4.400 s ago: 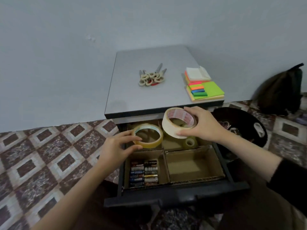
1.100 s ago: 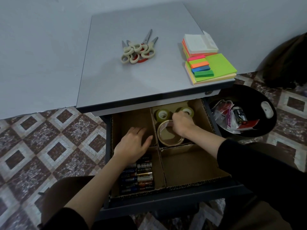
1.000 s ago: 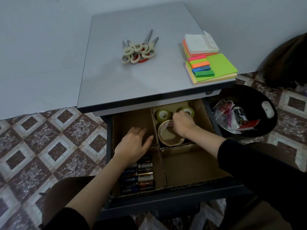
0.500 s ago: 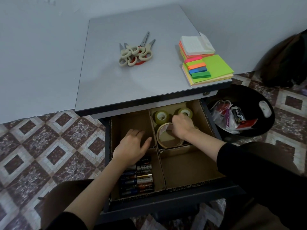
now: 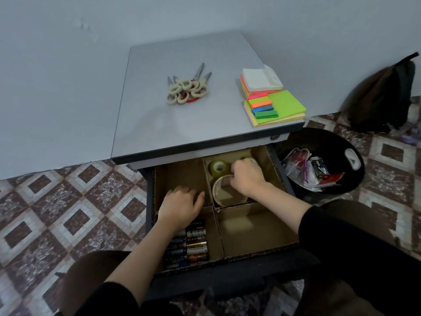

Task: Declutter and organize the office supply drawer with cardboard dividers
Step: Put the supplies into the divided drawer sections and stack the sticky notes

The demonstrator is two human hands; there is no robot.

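The right hand [image 5: 248,177] is held palm down, fingers curled onto the far rim of a large tape roll [image 5: 224,196]; whether the roll is gripped cannot be told. Just beyond the knuckles a small roll [image 5: 218,167] is seen, both within one back compartment of the dividers [image 5: 217,231]. To its left, the left hand [image 5: 181,207] is laid flat and relaxed across a divider wall, with batteries [image 5: 196,244] lined up below its wrist. All is held in the open drawer [image 5: 227,278]. Farther beyond both hands, scissors [image 5: 187,90] and sticky notes [image 5: 273,103] are laid on the cabinet top [image 5: 182,124].
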